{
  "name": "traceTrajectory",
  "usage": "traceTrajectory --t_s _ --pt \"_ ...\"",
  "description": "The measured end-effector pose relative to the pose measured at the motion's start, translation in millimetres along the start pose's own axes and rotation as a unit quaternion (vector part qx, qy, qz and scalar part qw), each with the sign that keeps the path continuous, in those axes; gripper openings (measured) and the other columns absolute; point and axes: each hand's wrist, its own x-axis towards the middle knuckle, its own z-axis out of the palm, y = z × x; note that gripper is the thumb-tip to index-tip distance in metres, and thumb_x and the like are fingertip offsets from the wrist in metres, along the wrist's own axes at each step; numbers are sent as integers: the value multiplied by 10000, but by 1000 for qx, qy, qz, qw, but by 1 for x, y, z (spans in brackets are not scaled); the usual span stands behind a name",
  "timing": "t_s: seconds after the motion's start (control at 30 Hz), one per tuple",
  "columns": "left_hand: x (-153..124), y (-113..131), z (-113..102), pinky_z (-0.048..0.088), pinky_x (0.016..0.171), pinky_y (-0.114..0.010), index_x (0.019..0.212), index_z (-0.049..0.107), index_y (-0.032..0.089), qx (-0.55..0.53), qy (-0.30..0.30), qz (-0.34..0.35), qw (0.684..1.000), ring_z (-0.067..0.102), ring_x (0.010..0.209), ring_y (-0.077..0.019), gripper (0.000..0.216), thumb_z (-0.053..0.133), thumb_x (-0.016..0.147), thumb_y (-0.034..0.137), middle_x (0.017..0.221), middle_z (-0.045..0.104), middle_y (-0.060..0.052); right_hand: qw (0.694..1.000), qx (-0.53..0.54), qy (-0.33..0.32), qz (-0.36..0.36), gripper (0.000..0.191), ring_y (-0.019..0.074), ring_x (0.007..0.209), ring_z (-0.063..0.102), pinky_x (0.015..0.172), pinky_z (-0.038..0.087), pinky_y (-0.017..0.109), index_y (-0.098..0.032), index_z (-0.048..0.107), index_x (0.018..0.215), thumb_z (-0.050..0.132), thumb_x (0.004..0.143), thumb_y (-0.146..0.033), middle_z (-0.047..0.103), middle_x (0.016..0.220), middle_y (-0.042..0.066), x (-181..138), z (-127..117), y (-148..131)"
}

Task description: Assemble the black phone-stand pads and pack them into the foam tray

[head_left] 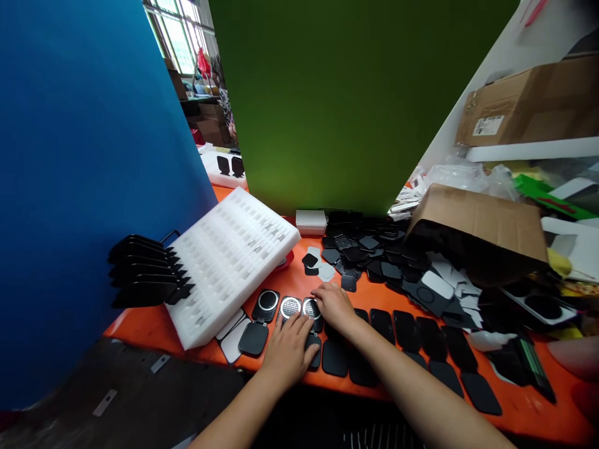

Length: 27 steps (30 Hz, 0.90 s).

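A row of black two-part hinged plates lies unfolded along the front of the orange tabletop. Silver rings sit on the upper plates of three at its left end: the leftmost plate (268, 302), the middle plate (291, 305) and the third plate (311, 308). My left hand (287, 349) rests with spread fingers across the middle and third pieces, partly covering them. On the right edge of the third ring are the bent fingertips of my right hand (333, 305); its fingers look loosely apart, with nothing visibly gripped. My right forearm hides some of the row.
A white foam tray (234, 249) leans at left, with several black stands (145, 274) in its edge. Behind the row lie a heap of black plates (365, 249), a white box (311, 222) and a cardboard box (482, 224). Blue (84, 156) and green panels (337, 106) enclose the table.
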Motion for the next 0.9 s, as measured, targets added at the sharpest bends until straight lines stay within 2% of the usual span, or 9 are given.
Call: traceTrajectory --t_s 0.23,0.33,0.43,0.53,0.67,0.77,0.9 --pt "12 7 0 204 1007 -528 1133 517 229 19 17 -18 1000 387 1170 -282 410 481 781 436 1159 544 -81 999 -49 -2 -19 237 209 941 468 768 314 312 -241 674 886 457 797 -206 599 949 57 -11 -3 2" --pt "10 11 -9 277 983 -506 1097 539 252 7 44 -15 999 432 1131 -280 364 509 771 409 1141 556 -68 999 -27 28 -29 231 204 938 480 794 313 313 -234 669 853 457 782 -178 602 935 48 -11 -4 2" --pt "-5 5 -29 411 883 -413 1058 559 274 -14 104 -9 994 522 1003 -239 283 504 788 339 1069 585 -57 997 22 75 -18 258 192 947 489 818 319 300 -224 634 912 421 785 -150 601 952 45 -12 -7 3" --pt "-35 -23 -56 459 783 -335 992 578 258 -12 182 -39 982 555 898 -202 205 474 817 278 960 601 -60 992 81 94 -21 265 193 944 502 804 343 295 -202 583 986 390 807 -182 600 968 53 -17 -11 8" --pt "-79 -81 -93 451 760 -318 851 592 219 13 269 -181 946 566 841 -196 177 454 830 328 865 610 -49 986 143 85 -27 251 205 905 527 775 373 301 -177 566 964 379 832 -278 607 948 69 -30 -11 11" --pt "-99 -113 -115 440 758 -314 832 599 210 40 257 -273 926 570 845 -199 228 434 828 367 884 614 -44 981 172 80 -35 256 210 893 533 768 381 306 -181 569 927 373 842 -320 609 931 71 -40 -10 9" --pt "-98 -123 -128 430 745 -284 854 612 231 73 162 -291 940 573 866 -186 241 402 836 347 904 616 -27 976 198 78 -45 249 210 889 534 766 385 307 -194 571 905 378 845 -341 609 919 65 -50 -11 1"
